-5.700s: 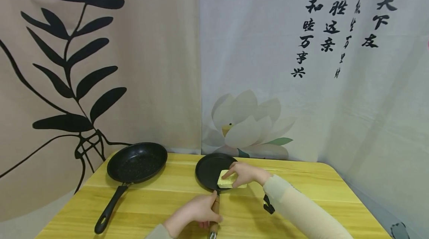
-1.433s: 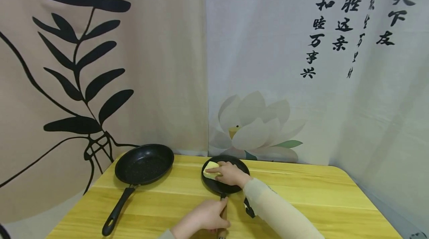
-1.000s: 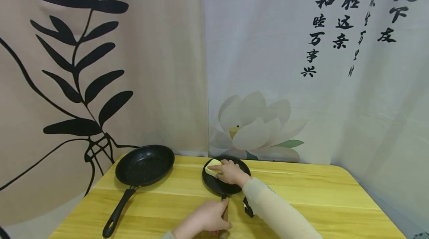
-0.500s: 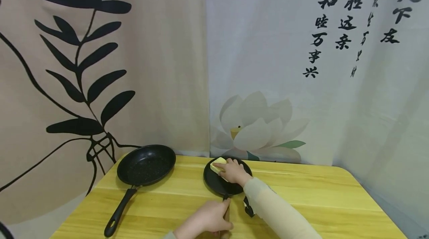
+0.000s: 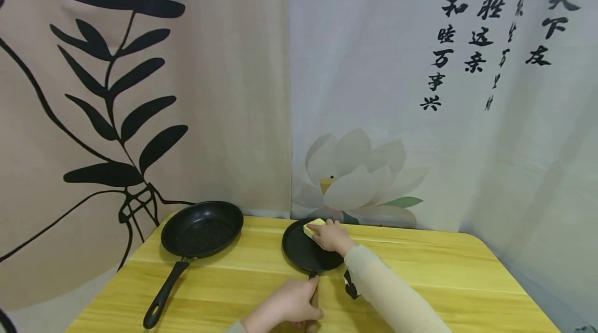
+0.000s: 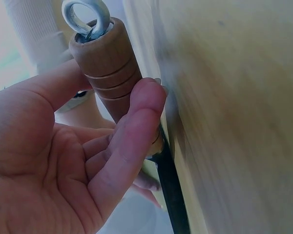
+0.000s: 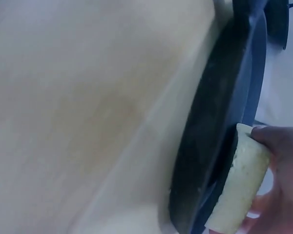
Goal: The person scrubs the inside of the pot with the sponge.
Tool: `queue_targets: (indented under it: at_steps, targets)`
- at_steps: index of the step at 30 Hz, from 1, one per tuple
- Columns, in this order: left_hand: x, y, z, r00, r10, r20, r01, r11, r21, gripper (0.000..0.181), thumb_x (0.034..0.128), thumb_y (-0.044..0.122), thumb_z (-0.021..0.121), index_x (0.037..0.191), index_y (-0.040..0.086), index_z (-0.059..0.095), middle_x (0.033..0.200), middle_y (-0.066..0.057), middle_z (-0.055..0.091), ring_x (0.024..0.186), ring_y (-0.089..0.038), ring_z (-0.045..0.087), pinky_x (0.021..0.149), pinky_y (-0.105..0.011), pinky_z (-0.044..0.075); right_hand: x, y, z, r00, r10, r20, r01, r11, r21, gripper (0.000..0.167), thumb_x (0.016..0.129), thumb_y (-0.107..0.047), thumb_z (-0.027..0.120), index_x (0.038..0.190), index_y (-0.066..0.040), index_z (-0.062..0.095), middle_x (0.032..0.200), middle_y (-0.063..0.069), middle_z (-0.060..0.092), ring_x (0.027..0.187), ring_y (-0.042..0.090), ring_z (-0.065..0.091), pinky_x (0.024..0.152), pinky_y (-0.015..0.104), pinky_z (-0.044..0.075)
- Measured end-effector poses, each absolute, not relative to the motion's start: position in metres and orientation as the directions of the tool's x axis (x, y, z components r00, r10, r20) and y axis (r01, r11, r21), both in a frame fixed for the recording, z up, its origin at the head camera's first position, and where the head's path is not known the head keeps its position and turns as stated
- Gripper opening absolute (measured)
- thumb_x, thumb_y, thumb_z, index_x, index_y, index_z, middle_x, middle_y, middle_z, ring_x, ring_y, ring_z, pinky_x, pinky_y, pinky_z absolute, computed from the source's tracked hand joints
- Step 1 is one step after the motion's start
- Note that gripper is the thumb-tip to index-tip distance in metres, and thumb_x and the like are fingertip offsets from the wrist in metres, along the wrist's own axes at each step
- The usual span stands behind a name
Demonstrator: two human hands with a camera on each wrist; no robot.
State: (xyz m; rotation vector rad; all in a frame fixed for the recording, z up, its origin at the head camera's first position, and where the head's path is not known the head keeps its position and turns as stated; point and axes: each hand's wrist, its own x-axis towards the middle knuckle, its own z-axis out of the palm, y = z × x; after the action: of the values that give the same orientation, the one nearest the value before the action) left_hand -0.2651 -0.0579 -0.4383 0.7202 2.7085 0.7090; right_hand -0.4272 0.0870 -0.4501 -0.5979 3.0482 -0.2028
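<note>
A small black pan [image 5: 303, 252] lies near the table's back edge. My left hand [image 5: 291, 302] grips its brown wooden handle [image 6: 110, 63], which ends in a metal ring in the left wrist view. With my right hand [image 5: 334, 237] I hold a pale yellow sponge [image 5: 314, 227] against the inside of the pan, at its back right part. The right wrist view has the sponge [image 7: 239, 183] between thumb and fingers, its dark face turned to the pan [image 7: 205, 126].
A larger black frying pan [image 5: 203, 229] stands at the left of the wooden table [image 5: 448, 271], its handle pointing to the front. A small black object [image 5: 350, 286] lies partly behind the right sleeve. A printed curtain [image 5: 233, 89] hangs behind the table.
Over the last second or so, my right hand has moved the sponge from the pan's left part toward its back right. My left hand has kept its grip on the handle.
</note>
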Motion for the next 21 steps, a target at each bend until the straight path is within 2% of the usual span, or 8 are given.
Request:
queue_targets:
  at_steps: [3,9,14,17,21]
  targets:
    - [-0.264,-0.058,-0.439,-0.847,0.521,-0.101,0.409,0.762,0.503,0.073,0.0831,0.032,0.071,0.141,-0.004,0.045,0.049,0.008,0.055,0.037,-0.006,0.051,0.073,-0.018,0.048,-0.427,0.092,-0.448,-0.933,-0.36,-0.026,-0.353,0.926,-0.137,0.041,0.101,-0.036,0.051,0.142,-0.035,0.051,0.135,0.021,0.047,0.116,0.041,0.043,0.087,0.065,0.04]
    - [-0.264,-0.061,-0.435,-0.84,0.528,-0.123,0.381,0.737,0.558,0.071,0.0844,0.028,0.071,0.142,-0.004,0.044,0.049,0.006,0.055,0.035,-0.007,0.049,0.059,-0.019,0.047,-0.426,0.102,-0.44,-0.943,-0.324,-0.07,-0.31,0.937,-0.161,0.041,0.101,-0.036,0.05,0.142,-0.034,0.051,0.137,0.019,0.047,0.122,0.044,0.041,0.089,0.066,0.037]
    - [-0.265,-0.062,-0.434,-0.836,0.531,-0.136,0.358,0.717,0.598,0.07,0.0845,0.025,0.07,0.143,-0.004,0.043,0.051,0.005,0.057,0.036,-0.009,0.049,0.05,-0.022,0.046,-0.425,0.11,-0.435,-0.941,-0.328,-0.086,-0.303,0.928,-0.215,0.042,0.101,-0.035,0.05,0.142,-0.029,0.052,0.141,0.017,0.047,0.127,0.047,0.038,0.094,0.07,0.031]
    - [-0.265,-0.062,-0.434,-0.834,0.534,-0.141,0.359,0.718,0.597,0.07,0.0848,0.025,0.069,0.143,-0.004,0.043,0.051,0.004,0.057,0.036,-0.009,0.049,0.049,-0.023,0.046,-0.425,0.116,-0.434,-0.943,-0.321,-0.088,-0.291,0.922,-0.255,0.042,0.099,-0.034,0.053,0.14,-0.025,0.055,0.141,0.014,0.05,0.131,0.049,0.034,0.096,0.072,0.027]
    - [-0.264,-0.061,-0.435,-0.834,0.534,-0.14,0.372,0.731,0.572,0.07,0.0846,0.027,0.069,0.143,-0.003,0.044,0.05,0.004,0.057,0.035,-0.008,0.049,0.054,-0.02,0.046,-0.425,0.123,-0.434,-0.942,-0.322,-0.091,-0.285,0.914,-0.288,0.043,0.097,-0.034,0.056,0.138,-0.021,0.058,0.138,0.009,0.055,0.133,0.048,0.034,0.099,0.068,0.028]
